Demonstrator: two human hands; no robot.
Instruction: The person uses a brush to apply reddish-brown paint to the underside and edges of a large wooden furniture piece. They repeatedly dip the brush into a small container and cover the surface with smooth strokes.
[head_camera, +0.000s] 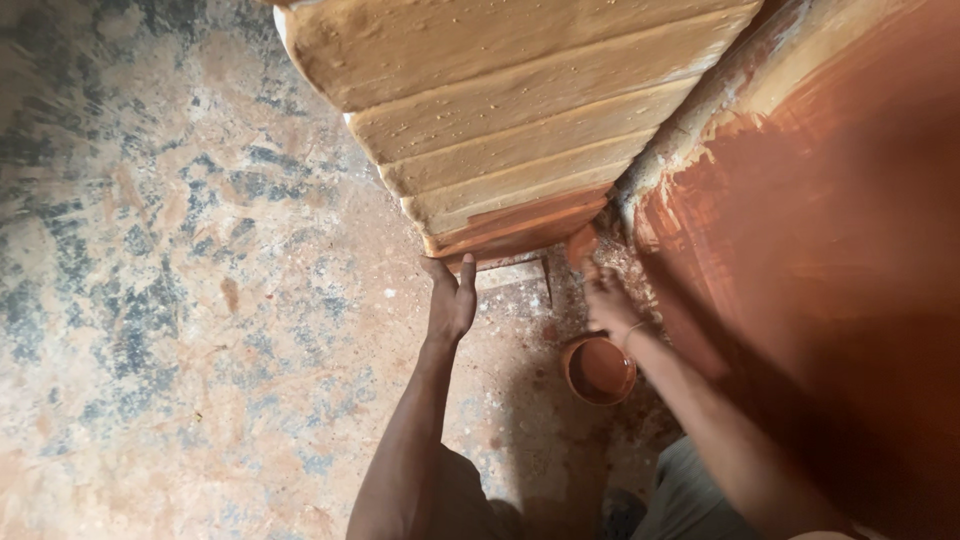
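Right hand is closed around a brush pointing up at the lowest painted board, paint bowl sits just below that wrist, and left hand rests flat-open under the board's edge.

The left hand presses flat against the lowest step of a plastered stair. The right hand holds a brush to that step's red-brown painted edge. A paint bowl sits on the floor.
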